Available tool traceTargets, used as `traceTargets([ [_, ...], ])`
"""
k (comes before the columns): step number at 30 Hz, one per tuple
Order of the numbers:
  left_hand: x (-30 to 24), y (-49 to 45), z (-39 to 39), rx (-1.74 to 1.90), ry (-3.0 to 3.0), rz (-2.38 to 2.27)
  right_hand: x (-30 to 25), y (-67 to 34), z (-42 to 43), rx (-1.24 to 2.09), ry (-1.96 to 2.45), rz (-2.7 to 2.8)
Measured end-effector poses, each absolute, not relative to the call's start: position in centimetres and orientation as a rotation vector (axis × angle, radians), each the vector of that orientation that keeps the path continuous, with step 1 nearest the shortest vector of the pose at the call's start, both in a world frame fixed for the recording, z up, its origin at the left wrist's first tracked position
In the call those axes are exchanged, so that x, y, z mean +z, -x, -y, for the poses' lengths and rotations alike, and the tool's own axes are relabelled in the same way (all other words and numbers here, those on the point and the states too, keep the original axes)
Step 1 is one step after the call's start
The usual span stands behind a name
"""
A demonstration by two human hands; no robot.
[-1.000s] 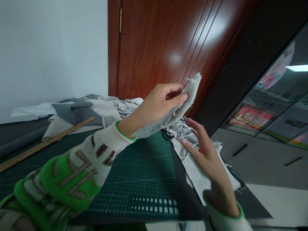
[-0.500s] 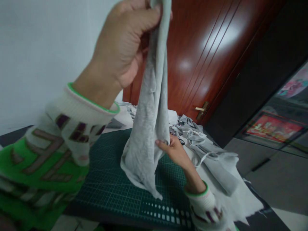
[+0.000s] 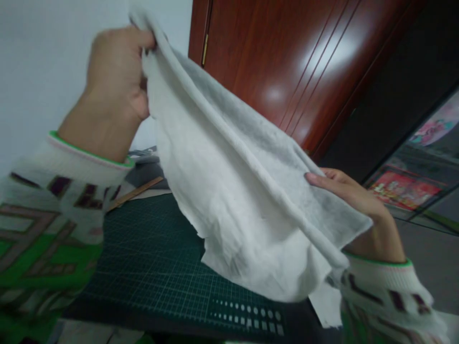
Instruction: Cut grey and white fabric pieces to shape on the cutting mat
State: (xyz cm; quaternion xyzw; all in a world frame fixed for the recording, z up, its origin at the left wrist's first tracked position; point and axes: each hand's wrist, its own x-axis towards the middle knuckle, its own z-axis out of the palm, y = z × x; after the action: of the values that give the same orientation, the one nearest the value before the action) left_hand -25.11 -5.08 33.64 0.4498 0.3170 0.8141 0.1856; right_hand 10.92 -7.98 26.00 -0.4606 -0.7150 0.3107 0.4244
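your left hand (image 3: pixel 114 81) is raised high, near the top of the view, its grip pinched shut on the upper corner of a pale grey cloth (image 3: pixel 244 205). your right hand (image 3: pixel 353 200) sits lower and well off to the right. its thumb lies on the cloth's far edge and the other fingers are hidden behind the fabric, so the grip there reads as a pinch on that edge. the cloth is stretched out in the air between the two hands, sloping down from the left hand to the right, with a soft fold running along its top. its ragged lower edge hangs loose above the dark green cutting mat (image 3: pixel 154 267) that covers the surface, not clearly touching it. a wooden ruler (image 3: pixel 136 192) lies slantwise at the mat's far edge, partly hidden behind the cloth. both your wrists wear knitted sleeves (image 3: pixel 53 200) in white and green. behind the cloth stands a glossy red-brown door (image 3: pixel 287 57), with a white wall (image 3: pixel 43 57) to its left.
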Motion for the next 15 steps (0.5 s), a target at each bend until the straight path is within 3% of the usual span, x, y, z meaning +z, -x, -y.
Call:
traceTargets([
  [2,31.2,24.6,3.2,2.169,-1.232,-1.000,24.4,-10.4,5.7,0.819,1.324,1.941],
  [5,26.2,23.2,0.6,1.960,-1.220,-1.137,19.3,-8.5,3.0,0.530,1.548,2.044],
  [9,20.7,21.1,-0.9,1.843,-1.275,-1.203,11.5,-4.6,3.6,0.701,1.471,2.277],
  [11,19.7,20.3,-0.7,1.826,-1.325,-1.165,8.5,-2.6,4.9,0.817,1.354,2.392],
  [15,20.4,19.9,0.3,1.833,-1.405,-1.051,4.8,-0.2,6.1,0.682,1.418,2.307],
])
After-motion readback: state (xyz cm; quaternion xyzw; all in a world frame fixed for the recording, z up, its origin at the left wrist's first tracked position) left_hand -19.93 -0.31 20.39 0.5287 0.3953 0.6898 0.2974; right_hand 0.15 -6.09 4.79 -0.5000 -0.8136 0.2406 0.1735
